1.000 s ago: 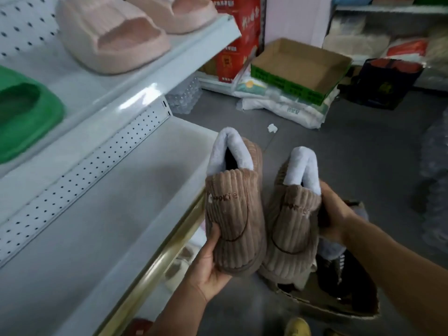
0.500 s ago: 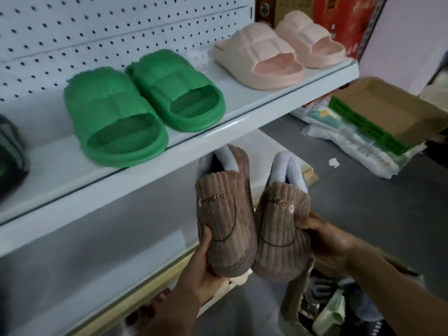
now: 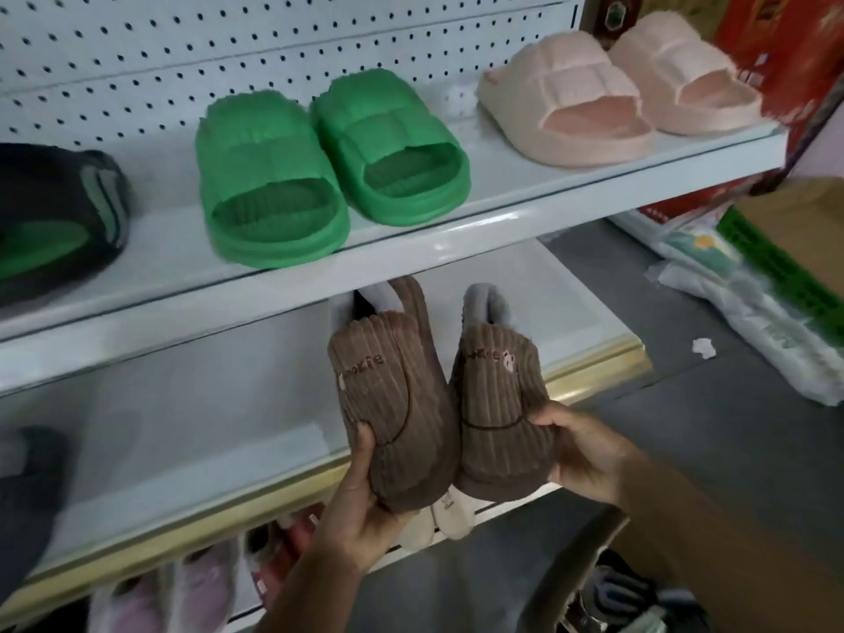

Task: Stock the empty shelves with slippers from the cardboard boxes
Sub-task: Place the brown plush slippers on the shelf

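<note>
My left hand [image 3: 354, 509] grips the toe end of a brown corduroy slipper [image 3: 392, 404] with grey fleece lining. My right hand [image 3: 584, 454] grips the toe of its matching slipper [image 3: 500, 404]. Both slippers are held side by side, heels pointing away from me, over the front edge of the white middle shelf [image 3: 182, 431], just below the upper shelf's lip. A cardboard box [image 3: 593, 582] holding more slippers shows at the bottom right, partly hidden behind my right arm.
The upper shelf [image 3: 456, 239] carries a green slide pair [image 3: 329, 166], a pink slide pair [image 3: 616, 89] and a dark slipper [image 3: 55, 217] at left. A dark slipper [image 3: 27, 495] sits at the middle shelf's left. Pink and red slippers [image 3: 205, 582] fill the bottom shelf. Bags and a box [image 3: 776, 267] lie on the floor at right.
The view swung left and up toward the shelves. Both hands carried the brown pair closer to the middle shelf, heels now reaching over its front edge.
</note>
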Action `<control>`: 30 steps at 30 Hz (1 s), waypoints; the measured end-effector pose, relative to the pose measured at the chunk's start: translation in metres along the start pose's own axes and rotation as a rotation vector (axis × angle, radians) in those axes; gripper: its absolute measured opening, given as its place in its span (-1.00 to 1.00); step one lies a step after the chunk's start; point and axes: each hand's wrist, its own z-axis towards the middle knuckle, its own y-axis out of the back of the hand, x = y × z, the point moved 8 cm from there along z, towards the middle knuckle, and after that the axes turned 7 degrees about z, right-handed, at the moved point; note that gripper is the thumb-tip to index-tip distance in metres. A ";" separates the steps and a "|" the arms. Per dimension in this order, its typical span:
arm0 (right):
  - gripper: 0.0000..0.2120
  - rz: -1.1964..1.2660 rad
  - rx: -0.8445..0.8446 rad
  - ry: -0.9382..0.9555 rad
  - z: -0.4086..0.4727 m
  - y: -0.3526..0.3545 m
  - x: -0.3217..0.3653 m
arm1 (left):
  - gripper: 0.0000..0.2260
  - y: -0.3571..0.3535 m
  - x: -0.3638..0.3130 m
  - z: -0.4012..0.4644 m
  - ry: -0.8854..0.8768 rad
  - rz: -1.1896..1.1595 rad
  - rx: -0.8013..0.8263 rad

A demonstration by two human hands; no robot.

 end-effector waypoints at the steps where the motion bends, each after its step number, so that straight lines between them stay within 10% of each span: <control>1: -0.24 -0.027 -0.025 0.009 0.000 0.011 0.005 | -0.10 -0.004 0.006 0.007 -0.008 0.001 -0.005; 10: -0.56 -0.115 -0.308 0.242 0.007 0.132 0.104 | -0.18 -0.040 0.031 0.093 -0.175 0.320 0.009; 16: -0.38 -0.165 -0.488 0.279 0.039 0.167 0.151 | -0.22 -0.042 0.024 0.143 -0.210 0.317 -0.245; 22: -0.25 -0.162 -0.441 0.319 0.062 0.159 0.160 | -0.02 -0.032 0.015 0.165 -0.225 0.251 -0.293; 30: -0.57 -0.103 -0.314 0.255 0.075 0.100 0.110 | -0.06 0.006 -0.003 0.136 -0.235 0.213 -0.182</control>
